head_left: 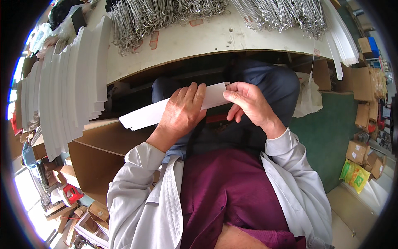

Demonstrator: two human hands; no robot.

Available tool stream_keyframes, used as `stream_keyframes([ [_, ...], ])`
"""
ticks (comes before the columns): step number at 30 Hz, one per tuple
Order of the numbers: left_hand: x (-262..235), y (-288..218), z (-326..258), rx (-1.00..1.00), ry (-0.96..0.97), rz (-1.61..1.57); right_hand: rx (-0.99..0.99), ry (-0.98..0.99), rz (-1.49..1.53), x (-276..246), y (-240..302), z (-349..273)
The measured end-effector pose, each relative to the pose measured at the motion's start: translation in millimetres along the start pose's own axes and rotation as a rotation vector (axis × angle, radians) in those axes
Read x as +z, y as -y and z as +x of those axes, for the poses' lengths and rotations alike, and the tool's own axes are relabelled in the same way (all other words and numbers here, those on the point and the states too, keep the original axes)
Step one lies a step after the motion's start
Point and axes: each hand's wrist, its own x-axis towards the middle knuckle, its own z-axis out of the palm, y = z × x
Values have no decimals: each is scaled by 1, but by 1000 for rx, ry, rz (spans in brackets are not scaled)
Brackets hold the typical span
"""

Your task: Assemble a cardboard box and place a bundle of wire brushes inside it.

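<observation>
The strip (145, 114) at the centre of the frame is plain white, like the stacked strips (78, 79) at the left and the smaller pile (342, 35) at the upper right. Silver-grey wires (137, 20) cross the top, above a cream worktop (182, 47) with dark specks and reddish-orange marks (154, 39). The person wears a finely ribbed maroon shirt (228, 178), a pale grey jacket (137, 178) and dark blue trousers (275, 83). At the right, the floor (323, 137) is deep green, and a packet (355, 175) is yellow-green with orange patches. The stool (73, 194) at the lower left is bright red.
</observation>
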Motion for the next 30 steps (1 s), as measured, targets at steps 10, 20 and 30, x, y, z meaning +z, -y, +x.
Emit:
stream_keyframes([
  [10, -7, 9, 4, -74, 75, -188, -491, -276, -560, -3, -8, -8],
  [20, -2, 1, 23, -52, 120, -348, -747, -13, -1278, 3, 1, 9],
  [30, -18, 16, 2, -104, 151, -239, -736, -19, -1279, -6, 1, 3],
])
